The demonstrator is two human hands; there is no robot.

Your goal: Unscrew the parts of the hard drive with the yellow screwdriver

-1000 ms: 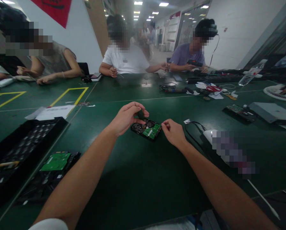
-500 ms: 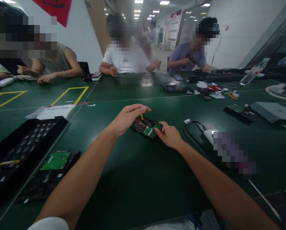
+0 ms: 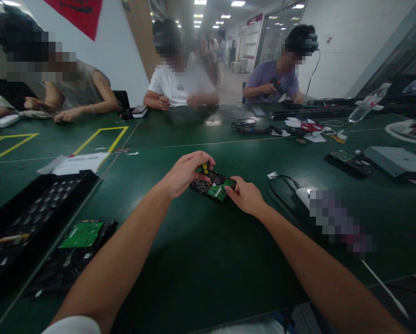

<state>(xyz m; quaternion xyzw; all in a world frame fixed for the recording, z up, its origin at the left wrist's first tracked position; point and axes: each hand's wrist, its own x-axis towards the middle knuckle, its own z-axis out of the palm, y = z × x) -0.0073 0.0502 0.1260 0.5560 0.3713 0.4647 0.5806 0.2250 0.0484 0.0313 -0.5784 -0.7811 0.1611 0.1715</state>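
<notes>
A small hard drive (image 3: pixel 204 188) with a green circuit board (image 3: pixel 217 191) lies on the dark green table in front of me. My left hand (image 3: pixel 184 175) is closed around a short yellow and black screwdriver (image 3: pixel 204 168), held upright over the drive's far left part. Its tip is hidden, so contact with a screw cannot be made out. My right hand (image 3: pixel 246 195) grips the drive's right end, thumb on the near side by the board and fingers at the far edge.
At left are a long black tray (image 3: pixel 86 178) and another green-boarded drive (image 3: pixel 81 234). To the right lie a cable (image 3: pixel 274 195), a partly blurred white device (image 3: pixel 303 195), another drive (image 3: pixel 350 162) and a grey box (image 3: pixel 392 160). A bottle (image 3: pixel 366 106) stands tilted. Several co-workers sit opposite.
The fingers of my left hand have turned and curled a little around the screwdriver. My right hand and the hard drive stay put. Opposite, the middle co-worker's raised hand has come inward.
</notes>
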